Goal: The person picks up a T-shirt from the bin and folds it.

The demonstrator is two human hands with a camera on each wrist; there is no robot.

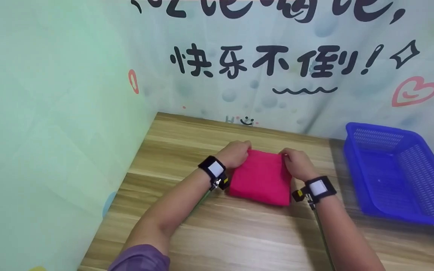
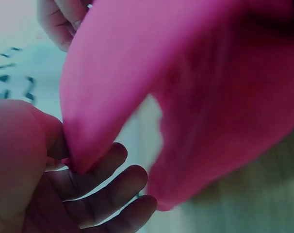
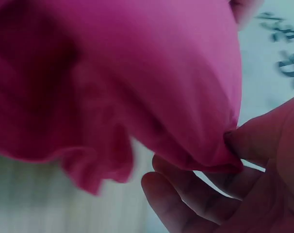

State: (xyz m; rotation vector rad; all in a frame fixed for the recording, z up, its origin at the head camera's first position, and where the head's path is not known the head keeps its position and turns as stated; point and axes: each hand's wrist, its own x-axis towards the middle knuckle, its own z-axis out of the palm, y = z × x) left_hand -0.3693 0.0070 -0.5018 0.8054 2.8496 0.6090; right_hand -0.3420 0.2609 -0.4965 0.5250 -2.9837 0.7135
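Note:
A bright pink piece of cloth [image 1: 263,178], folded into a rough square, hangs between both hands over the wooden table. My left hand [image 1: 234,154] pinches its far left corner. At the far right corner, my right hand [image 1: 298,163] pinches the cloth too. In the left wrist view the cloth [image 2: 132,63] droops from thumb and fingers, its lower layers hanging apart from the held edge. The right wrist view shows the cloth [image 3: 176,87] caught between thumb and index finger, the other fingers loosely bent beneath it.
A blue plastic basket [image 1: 369,180] with perforated sides stands on the right of the wooden table [image 1: 224,237]. Behind the table hangs a printed wall cloth [image 1: 209,90] with dark lettering; a pale green wall panel [image 1: 51,124] borders the left side.

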